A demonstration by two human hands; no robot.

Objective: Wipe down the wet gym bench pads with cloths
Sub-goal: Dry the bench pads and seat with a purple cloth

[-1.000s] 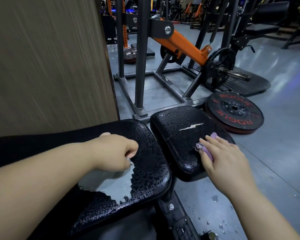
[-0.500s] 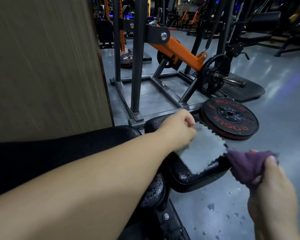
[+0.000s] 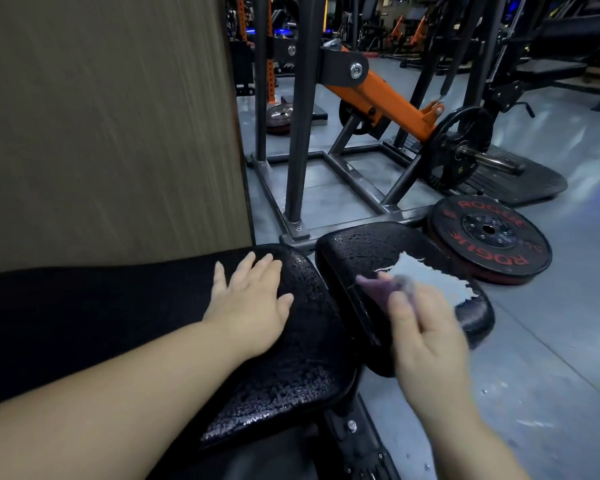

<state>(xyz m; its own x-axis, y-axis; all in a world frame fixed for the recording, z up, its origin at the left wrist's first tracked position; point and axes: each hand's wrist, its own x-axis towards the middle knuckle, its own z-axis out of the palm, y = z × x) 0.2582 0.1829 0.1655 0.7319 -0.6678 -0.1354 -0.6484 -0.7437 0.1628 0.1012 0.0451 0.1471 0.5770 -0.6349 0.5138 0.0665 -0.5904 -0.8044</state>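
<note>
Small pad [image 3: 361,247]: black and covered with water drops, at the end of the bench. All places below are given from it.
Grey cloth [image 3: 440,278]: lies flat on the right half of the small pad.
Purple cloth [image 3: 378,289]: on the small pad, just left of the grey cloth.
Right hand [image 3: 426,337]: over the near part of the small pad, touching the purple cloth and hiding an edge of the grey one. It is blurred, so I cannot tell if the fingers pinch or only press.
Long pad [image 3: 302,368]: just left of the small pad with a narrow gap between them, also wet.
Left hand [image 3: 250,306]: flat on the long pad with fingers straight and a little spread, holding nothing.
Weight plate [image 3: 489,244]: has red letters, on the floor just behind and right of the small pad.
Steel frame [image 3: 298,133]: directly behind the small pad, and carries an orange arm [image 3: 388,95].
Wooden panel [image 3: 101,116]: well to the left, behind the long pad.
Floor [image 3: 551,358]: grey, with some drops on the right of the small pad.
</note>
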